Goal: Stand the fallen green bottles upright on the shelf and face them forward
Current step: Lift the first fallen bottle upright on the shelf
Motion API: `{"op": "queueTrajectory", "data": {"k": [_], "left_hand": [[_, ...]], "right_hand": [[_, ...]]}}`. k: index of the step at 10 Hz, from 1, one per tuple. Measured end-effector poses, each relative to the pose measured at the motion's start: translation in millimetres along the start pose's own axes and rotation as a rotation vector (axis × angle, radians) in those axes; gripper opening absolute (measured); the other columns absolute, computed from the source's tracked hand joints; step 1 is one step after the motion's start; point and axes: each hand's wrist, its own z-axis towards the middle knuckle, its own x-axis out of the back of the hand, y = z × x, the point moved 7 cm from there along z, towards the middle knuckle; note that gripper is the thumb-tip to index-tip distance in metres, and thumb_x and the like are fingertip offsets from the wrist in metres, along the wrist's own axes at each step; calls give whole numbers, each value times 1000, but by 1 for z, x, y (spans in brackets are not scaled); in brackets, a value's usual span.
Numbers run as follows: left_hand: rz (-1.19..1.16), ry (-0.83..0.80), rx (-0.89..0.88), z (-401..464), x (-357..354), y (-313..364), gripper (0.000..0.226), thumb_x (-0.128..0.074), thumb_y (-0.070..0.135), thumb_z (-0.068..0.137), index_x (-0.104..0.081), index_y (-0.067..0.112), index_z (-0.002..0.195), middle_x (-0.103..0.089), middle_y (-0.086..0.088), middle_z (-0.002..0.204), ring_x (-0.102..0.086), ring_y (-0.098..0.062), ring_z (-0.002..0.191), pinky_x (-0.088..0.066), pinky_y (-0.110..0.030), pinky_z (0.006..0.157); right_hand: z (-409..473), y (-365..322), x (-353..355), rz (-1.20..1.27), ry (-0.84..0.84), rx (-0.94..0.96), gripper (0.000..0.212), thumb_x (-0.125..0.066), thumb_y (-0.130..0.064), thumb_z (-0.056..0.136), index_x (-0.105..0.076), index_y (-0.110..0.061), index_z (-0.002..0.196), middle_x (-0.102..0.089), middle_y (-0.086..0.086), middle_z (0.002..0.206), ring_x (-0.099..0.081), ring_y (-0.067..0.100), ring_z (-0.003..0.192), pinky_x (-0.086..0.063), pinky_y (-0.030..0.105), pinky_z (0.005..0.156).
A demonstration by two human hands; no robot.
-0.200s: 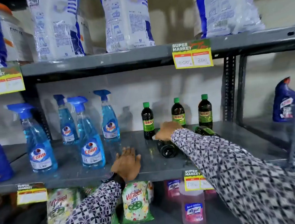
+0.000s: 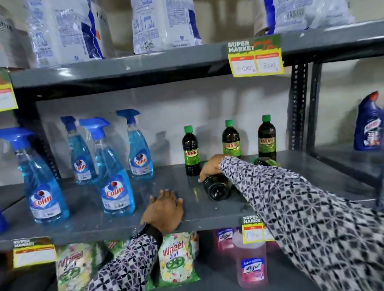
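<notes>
Right hand point(image 2: 211, 166) clamped on fallen bottle point(image 2: 217, 188) | left hand point(image 2: 165, 210) flat, fingers spread, on shelf point(image 2: 96, 221) edge

Shelf point(image 2: 89, 222) reads as painted grey metal, matt, smooth; the perforated upright point(image 2: 298, 107) at my 2 o'clock has the same finish. Fallen bottle point(image 2: 217, 188) under my right hand point(image 2: 211, 166): dark glossy plastic, probably, could be glass, too blurred to call. Standing green bottles point(image 2: 190, 151) match it, with smooth plastic caps and shiny printed labels. Spray bottles point(image 2: 114, 174) at 9 o'clock: clear glossy plastic with matt blue triggers. Bags point(image 2: 165, 19) at 12 o'clock: crinkled glossy plastic film. Price tag point(image 2: 255, 57): matt paper. My sleeve point(image 2: 318, 215): patterned woven cloth, matt.
</notes>
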Motion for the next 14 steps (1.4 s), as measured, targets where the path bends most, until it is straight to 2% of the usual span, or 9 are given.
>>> {"op": "queueTrajectory", "data": {"k": [2, 3, 5, 6, 8, 9, 10, 13, 14], "left_hand": [[117, 25, -97, 7, -12, -5, 99, 12, 52, 78, -40, 4, 146, -38, -18, 159, -32, -33, 150, -23, -55, 122], [48, 60, -72, 4, -6, -2, 82, 0, 51, 90, -45, 8, 143, -43, -13, 157, -36, -29, 149, -25, -51, 123], [101, 46, -76, 10, -14, -8, 87, 7, 48, 85, -46, 8, 142, -46, -14, 154, -38, -32, 147, -29, -55, 120], [103, 28, -63, 10, -16, -8, 85, 5, 48, 89, -42, 7, 146, -40, -15, 159, -34, -32, 150, -27, -56, 121], [38, 34, -43, 7, -10, -4, 59, -20, 40, 104, -37, 9, 150, -35, -12, 163, -29, -27, 153, -20, -50, 125], [61, 11, -34, 8, -13, -8, 68, -11, 45, 100, -35, 8, 151, -34, -13, 163, -28, -29, 153, -21, -52, 125], [62, -5, -30, 7, -13, -7, 70, -10, 45, 99, -32, 8, 153, -30, -13, 165, -25, -28, 155, -19, -51, 126], [30, -23, -14, 2, -6, 0, 58, -22, 39, 106, -31, 10, 155, -27, -8, 167, -21, -24, 156, -13, -46, 128], [21, -17, -16, 0, -4, 1, 58, -22, 39, 106, -31, 10, 155, -27, -8, 167, -21, -24, 156, -12, -45, 128]], "right_hand": [[-8, -8, 26, 224, -28, -98, 76, -90, -35, 78, -55, -5, 138, -65, 18, 133, -69, 36, 110, -59, 37, 66], [-18, -13, 33, 355, 192, 7, 74, -94, -43, 71, -52, -7, 120, -67, 12, 127, -68, 29, 108, -59, 39, 88], [-51, -8, -4, 290, 564, 165, 88, -96, -51, 60, -35, -26, 118, -65, -2, 111, -72, 29, 97, -60, 44, 81], [-50, -4, -16, 182, 608, 130, 95, -95, -56, 61, -37, -20, 128, -66, 4, 119, -72, 33, 101, -61, 47, 80], [-41, 2, -22, 245, 566, 154, 104, -92, -58, 63, -37, -15, 140, -56, 6, 131, -60, 29, 118, -56, 48, 96], [-36, 10, -30, 415, 433, 211, 94, -85, -37, 78, -32, -18, 153, -56, 4, 140, -58, 24, 127, -49, 47, 111], [-30, 21, -37, 566, 265, 220, 87, -71, -6, 88, -27, -28, 161, -65, 0, 135, -64, 20, 120, -51, 49, 110], [-22, 21, -39, 444, 317, 216, 104, -94, -40, 66, -38, -28, 152, -45, 0, 133, -47, 19, 124, -41, 37, 111], [-24, 22, -37, 488, 311, 233, 84, -84, -27, 80, -41, -26, 152, -49, 2, 134, -51, 22, 126, -43, 44, 115]]}}
